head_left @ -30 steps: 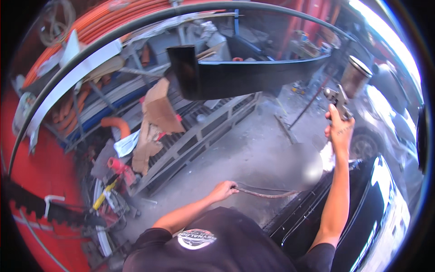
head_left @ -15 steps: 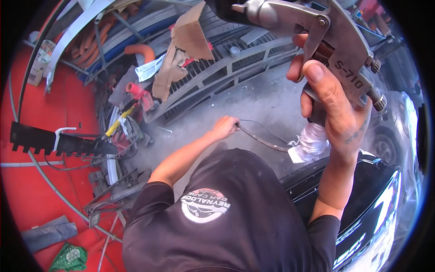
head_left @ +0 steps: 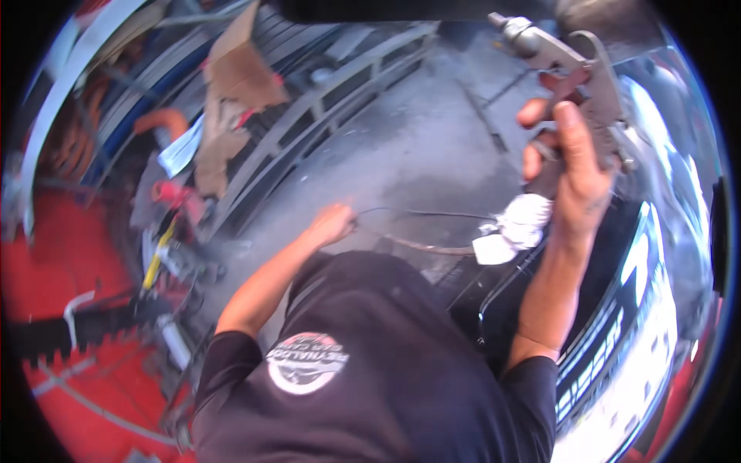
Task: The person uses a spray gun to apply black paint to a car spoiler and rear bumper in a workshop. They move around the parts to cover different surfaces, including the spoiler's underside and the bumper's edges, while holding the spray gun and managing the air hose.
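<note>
A metal spray gun (head_left: pixel 607 104) is raised at the upper right, its nozzle pointing to the upper left. My right hand (head_left: pixel 583 174) is closed around its handle, with fingers at the trigger. White wrapping (head_left: pixel 525 221) is bunched beneath the grip. From there a dark hose (head_left: pixel 432 248) and a thinner line (head_left: pixel 421 212) run left toward my left hand (head_left: pixel 333 224). That hand is closed around the hose, low in front of my body; blur hides its fingertips.
A black car panel with white markings (head_left: pixel 598 363) lies close by my right arm. Ahead is a slatted metal frame (head_left: pixel 332 100) with torn cardboard (head_left: pixel 235 73) on it. Red surface (head_left: pixel 62 262), yellow tool (head_left: pixel 160 258) and clutter stand left. A dark shape (head_left: pixel 417 9) crosses the top edge.
The view has swung, shifting the surroundings. The spray gun in my right hand is farther from the camera and lower. My left hand still grips the hose. A dark shape now spans the top.
</note>
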Motion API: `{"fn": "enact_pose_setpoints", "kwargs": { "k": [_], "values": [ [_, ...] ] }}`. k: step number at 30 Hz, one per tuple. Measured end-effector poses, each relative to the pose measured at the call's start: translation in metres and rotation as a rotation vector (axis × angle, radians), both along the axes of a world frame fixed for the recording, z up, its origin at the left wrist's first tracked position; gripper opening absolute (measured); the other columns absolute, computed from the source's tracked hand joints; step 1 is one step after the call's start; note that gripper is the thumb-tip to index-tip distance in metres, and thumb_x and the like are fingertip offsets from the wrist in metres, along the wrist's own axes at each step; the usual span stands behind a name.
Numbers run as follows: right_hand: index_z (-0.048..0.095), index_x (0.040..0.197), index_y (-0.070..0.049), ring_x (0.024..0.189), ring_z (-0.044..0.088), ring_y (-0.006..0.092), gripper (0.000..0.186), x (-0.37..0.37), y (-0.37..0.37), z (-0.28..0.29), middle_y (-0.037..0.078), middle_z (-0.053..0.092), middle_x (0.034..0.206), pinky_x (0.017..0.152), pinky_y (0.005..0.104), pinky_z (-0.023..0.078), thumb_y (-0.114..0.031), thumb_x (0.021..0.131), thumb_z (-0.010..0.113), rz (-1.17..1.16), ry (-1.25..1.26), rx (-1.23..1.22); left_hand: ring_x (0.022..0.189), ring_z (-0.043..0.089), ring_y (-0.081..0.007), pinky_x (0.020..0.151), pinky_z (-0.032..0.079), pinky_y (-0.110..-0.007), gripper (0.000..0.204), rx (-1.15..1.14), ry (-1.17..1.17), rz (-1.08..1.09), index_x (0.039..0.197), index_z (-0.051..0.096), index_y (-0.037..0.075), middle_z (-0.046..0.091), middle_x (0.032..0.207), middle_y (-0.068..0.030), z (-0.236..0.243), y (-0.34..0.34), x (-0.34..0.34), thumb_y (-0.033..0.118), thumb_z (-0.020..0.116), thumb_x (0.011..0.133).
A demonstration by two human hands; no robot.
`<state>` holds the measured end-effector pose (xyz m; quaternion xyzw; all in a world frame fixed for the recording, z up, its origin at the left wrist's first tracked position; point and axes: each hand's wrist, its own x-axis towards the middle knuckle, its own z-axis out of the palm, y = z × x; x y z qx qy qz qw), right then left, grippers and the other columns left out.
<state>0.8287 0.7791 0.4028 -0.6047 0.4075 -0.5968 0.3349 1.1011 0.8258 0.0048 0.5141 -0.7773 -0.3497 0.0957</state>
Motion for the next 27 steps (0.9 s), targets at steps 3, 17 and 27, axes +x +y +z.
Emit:
{"fn": "enact_pose_setpoints", "kwargs": {
  "k": [3,17,27],
  "values": [
    [0.056,0.138,0.006,0.051,0.059,0.0143,0.043,0.008,0.017,-0.007,0.021,0.071,0.102,0.046,0.0249,0.048,-0.026,0.109,0.059,-0.021,0.016,0.039,0.083,0.073,-0.0425,0.075,0.057,-0.051,0.018,0.003,-0.033,-0.158,0.092,0.08,0.01,0.074,0.085,-0.0216,-0.006,0.003,0.016,0.013,0.065,0.082],
    [0.052,0.139,0.006,0.076,0.069,0.024,0.049,0.109,0.099,-0.04,0.021,0.064,0.121,0.043,0.0285,0.053,-0.033,0.11,0.054,-0.314,-0.204,-0.02,0.113,0.068,-0.0437,0.096,0.056,-0.052,0.046,0.136,-0.187,-0.276,0.133,0.067,0.009,0.071,0.12,-0.026,-0.141,0.061,0.218,0.006,0.064,0.087],
    [0.047,0.149,-0.004,0.054,0.061,0.0157,0.063,0.108,0.127,-0.032,0.018,0.07,0.111,0.045,0.0256,0.051,-0.055,0.111,0.042,-0.22,-0.239,0.023,0.107,0.075,-0.0384,0.087,0.06,-0.053,0.026,0.269,-0.685,-0.564,0.109,0.079,0.006,0.076,0.112,-0.0237,-0.162,0.1,0.264,0.013,0.063,0.089]
  ]
}}
